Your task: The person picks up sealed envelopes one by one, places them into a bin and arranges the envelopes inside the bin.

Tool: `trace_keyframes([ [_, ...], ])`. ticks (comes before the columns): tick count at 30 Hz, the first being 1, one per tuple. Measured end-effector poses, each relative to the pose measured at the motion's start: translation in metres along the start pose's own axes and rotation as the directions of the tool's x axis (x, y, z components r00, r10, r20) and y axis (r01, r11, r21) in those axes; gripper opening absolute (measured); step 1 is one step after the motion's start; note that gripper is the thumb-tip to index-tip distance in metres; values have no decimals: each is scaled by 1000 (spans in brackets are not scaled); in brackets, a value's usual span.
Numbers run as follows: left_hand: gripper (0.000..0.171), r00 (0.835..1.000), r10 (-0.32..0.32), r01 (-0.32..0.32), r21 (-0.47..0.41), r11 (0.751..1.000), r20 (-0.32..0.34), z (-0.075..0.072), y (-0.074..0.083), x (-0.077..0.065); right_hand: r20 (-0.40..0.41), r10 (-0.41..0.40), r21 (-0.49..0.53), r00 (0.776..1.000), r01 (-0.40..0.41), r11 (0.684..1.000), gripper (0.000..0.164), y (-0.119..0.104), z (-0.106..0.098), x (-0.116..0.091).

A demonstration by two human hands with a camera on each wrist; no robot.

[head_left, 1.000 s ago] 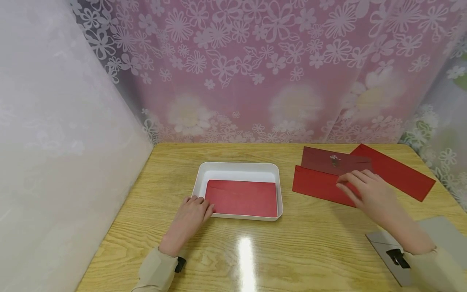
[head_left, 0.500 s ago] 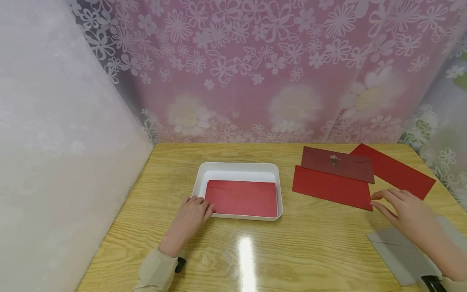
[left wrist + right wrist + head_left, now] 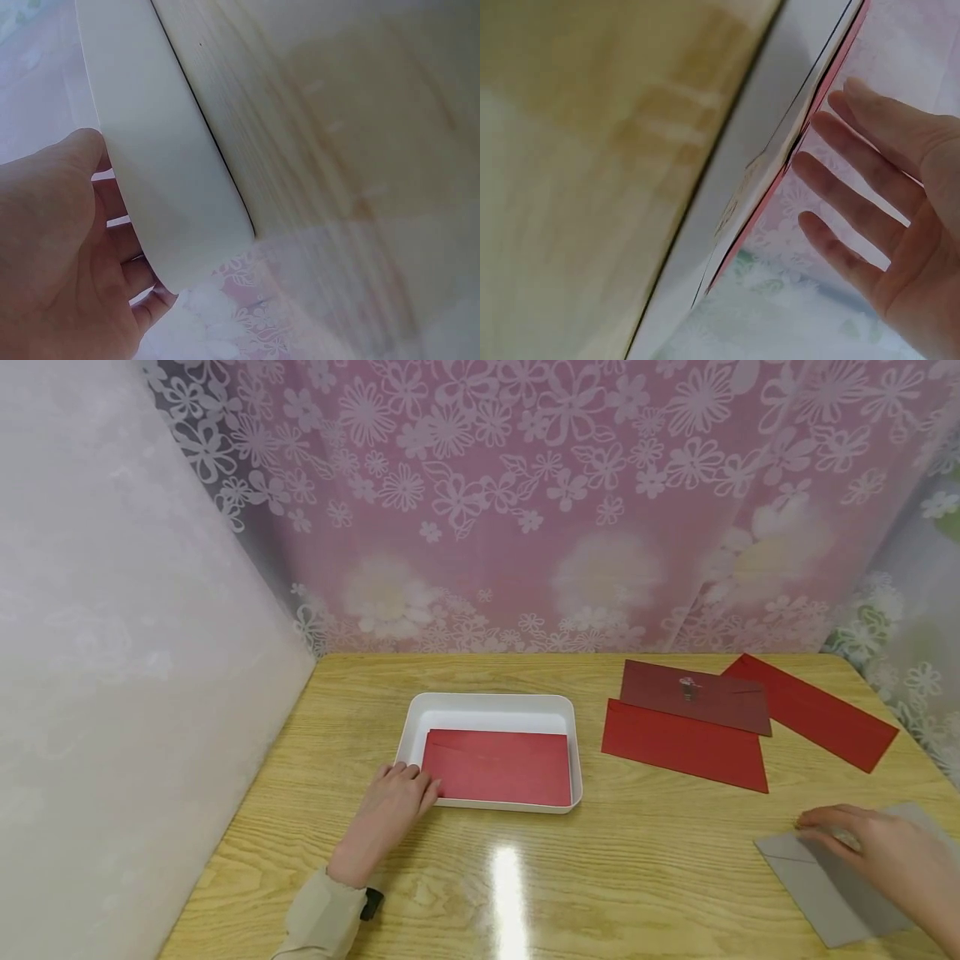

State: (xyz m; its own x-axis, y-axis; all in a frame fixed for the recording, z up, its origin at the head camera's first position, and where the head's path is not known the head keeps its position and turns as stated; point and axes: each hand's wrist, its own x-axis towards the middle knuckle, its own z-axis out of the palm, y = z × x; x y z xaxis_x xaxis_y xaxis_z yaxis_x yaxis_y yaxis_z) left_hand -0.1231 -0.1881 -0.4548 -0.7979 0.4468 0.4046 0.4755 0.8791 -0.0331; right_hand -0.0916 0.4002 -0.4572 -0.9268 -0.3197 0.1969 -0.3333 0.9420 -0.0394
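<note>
At the near left corner of a shallow white tray [image 3: 495, 713], my left hand [image 3: 393, 802] grips the rim; the left wrist view shows its fingers bent over the edge of the tray wall [image 3: 161, 150]. Red envelopes [image 3: 495, 768] lie inside the tray, against its near side. My right hand [image 3: 885, 856] is over a grey envelope [image 3: 832, 902] at the near right and covers part of it. In the right wrist view its fingers [image 3: 851, 199] are spread and gently bent, holding nothing, close to the envelopes seen edge-on.
Right of the tray lie a red envelope [image 3: 675, 747], a maroon envelope [image 3: 652, 693] with a small printed design overlapping it, and another red envelope [image 3: 832, 718] slanting to the right. A flowered curtain [image 3: 525, 527] borders the wooden table's [image 3: 615, 877] back edge.
My right hand has moved right and toward the near edge, from over the red envelopes to the grey one. My left hand and the tray have stayed put.
</note>
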Motion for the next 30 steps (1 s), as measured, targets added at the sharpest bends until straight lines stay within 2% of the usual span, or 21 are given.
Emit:
trace_keyframes([
  [4, 37, 1000, 7, -7, 5, 1000, -15, 0, 0, 0, 144, 77, 3, 987, -78, 997, 30, 1, -2, -5],
  [9, 37, 1000, -8, 8, -5, 1000, 1, 0, 1, 0, 189, 94, 3, 978, -96, 995, 46, 0, -2, -9],
  [13, 37, 999, -25, 26, -16, 1000, 31, 1, 1, 1, 266, 95, -8, 959, -96, 995, 58, 1, -1, -10],
  [17, 37, 999, -29, 30, -16, 999, 46, 1, 0, 1, 242, 25, -22, 970, -20, 1000, 61, -1, 0, -11],
  [20, 36, 999, -25, 25, -14, 1000, 45, 1, 0, 1, 194, -18, -38, 981, 26, 999, 58, -8, 0, -10],
  [22, 36, 999, -21, 21, -9, 1000, 42, 2, 0, 1, 208, -14, -47, 978, 24, 999, 58, -14, -1, -7],
  [30, 36, 999, -28, 28, -11, 1000, 47, 2, 1, 1, 146, -23, -52, 989, 31, 998, 51, -34, 1, 6],
])
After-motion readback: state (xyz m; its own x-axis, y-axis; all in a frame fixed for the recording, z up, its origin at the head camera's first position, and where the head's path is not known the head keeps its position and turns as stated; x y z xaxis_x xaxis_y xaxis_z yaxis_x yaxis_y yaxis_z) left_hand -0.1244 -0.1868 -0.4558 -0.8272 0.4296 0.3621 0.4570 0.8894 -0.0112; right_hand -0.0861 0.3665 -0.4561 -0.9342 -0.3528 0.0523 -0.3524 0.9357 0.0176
